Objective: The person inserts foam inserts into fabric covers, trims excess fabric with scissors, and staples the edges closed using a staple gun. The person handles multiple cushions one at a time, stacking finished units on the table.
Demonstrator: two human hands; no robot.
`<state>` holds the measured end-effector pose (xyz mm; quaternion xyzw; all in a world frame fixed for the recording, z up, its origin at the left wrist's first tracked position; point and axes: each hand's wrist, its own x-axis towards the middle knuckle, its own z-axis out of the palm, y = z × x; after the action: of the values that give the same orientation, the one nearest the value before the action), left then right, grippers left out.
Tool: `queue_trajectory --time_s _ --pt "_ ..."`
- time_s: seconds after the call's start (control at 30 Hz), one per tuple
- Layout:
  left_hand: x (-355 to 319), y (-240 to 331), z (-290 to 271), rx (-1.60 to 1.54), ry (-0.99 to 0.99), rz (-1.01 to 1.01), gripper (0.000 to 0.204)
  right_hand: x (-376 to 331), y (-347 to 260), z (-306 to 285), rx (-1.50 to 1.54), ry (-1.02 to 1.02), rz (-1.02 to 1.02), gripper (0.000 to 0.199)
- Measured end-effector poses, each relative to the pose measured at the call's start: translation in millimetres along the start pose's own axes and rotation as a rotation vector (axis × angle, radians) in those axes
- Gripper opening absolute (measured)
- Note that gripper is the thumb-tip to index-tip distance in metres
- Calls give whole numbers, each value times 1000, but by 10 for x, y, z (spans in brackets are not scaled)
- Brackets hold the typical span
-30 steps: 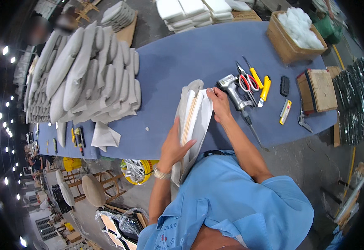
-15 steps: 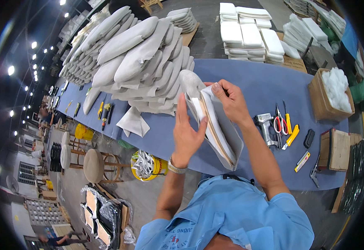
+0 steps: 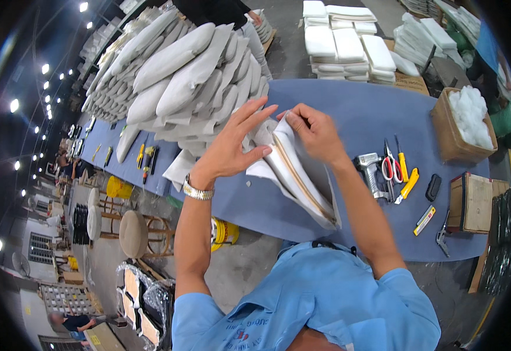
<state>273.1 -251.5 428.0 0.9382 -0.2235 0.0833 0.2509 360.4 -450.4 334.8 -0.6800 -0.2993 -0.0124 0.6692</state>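
A light grey fabric cushion cover [image 3: 324,219] stands on edge on the blue table, its long side gaping. White padding [image 3: 292,153] and a thin tan board [image 3: 297,173] show inside it. My right hand [image 3: 316,136] is closed, thumb and fingers pinching the far end of the cushion. Spread fingers mark my left hand [image 3: 232,143] as open, beside the cushion's left face. Its thumb overlaps the cushion's edge; whether it touches is unclear. The cushion's far tip is partly hidden by my hands.
Stacked grey cushions [image 3: 179,88] rise at far left on the blue table [image 3: 361,111]. To the right lie a staple gun [image 3: 370,174], red-handled scissors [image 3: 392,168], a yellow cutter [image 3: 407,186] and a box of white stuffing [image 3: 463,149]. Another person [image 3: 220,11] stands behind the stack.
My left hand has moved left and away, its fingers spreading. The cushion's left side now leans outward. My right hand keeps its pinch. A person has come into view behind the stack.
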Motion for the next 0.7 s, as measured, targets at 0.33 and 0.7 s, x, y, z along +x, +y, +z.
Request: queue_trajectory --time_s 0.33,0.7 --pt "286 -25 326 228 138 50 69 -343 -85 -18 -320 165 -319 27" --pt "75 -178 438 361 327 147 54 -234 -84 92 -433 135 -352 18"
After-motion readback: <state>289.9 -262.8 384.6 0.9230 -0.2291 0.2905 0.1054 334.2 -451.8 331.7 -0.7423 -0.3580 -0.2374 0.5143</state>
